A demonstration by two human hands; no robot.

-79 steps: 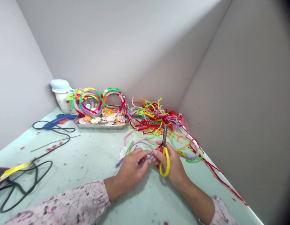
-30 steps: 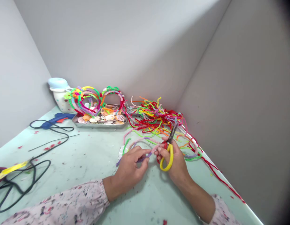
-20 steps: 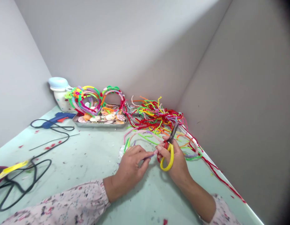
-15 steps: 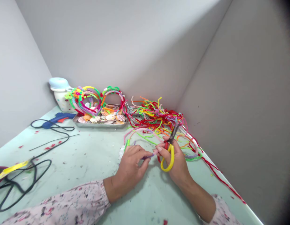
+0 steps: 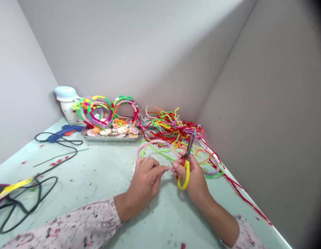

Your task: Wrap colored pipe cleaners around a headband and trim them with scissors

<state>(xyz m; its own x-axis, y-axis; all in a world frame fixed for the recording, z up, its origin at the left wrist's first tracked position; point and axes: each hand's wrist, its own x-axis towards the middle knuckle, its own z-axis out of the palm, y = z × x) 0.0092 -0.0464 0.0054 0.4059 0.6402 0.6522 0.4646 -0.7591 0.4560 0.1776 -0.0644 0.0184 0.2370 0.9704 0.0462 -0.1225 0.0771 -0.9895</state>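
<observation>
Near the middle of the table my left hand (image 5: 144,180) is closed, thumb and forefinger together at one side of a thin pink pipe cleaner (image 5: 170,168). Most of that strip is hidden by my fingers. My right hand (image 5: 196,178) pinches its other end between thumb and fingertip. Tucked in the same palm are scissors (image 5: 187,174) with yellow and red handles, blades pointing up and away. Just beyond my hands, a pipe-cleaner-wrapped hoop (image 5: 160,141) in pink, purple and green arches over the table, its left end partly behind my left hand.
A metal tray (image 5: 110,138) of seashells (image 5: 122,130) carries decorated headbands (image 5: 98,100). Right of it lies a tangled heap of pipe cleaners (image 5: 173,126). At left are a blue glue gun (image 5: 61,133), a black cord (image 5: 39,193) and a white jar (image 5: 70,109). Walls enclose the back and right.
The purple length that showed between my left fingers is now out of sight, and my left fingertips have shifted slightly. The scissors have turned a little more upright in my right hand.
</observation>
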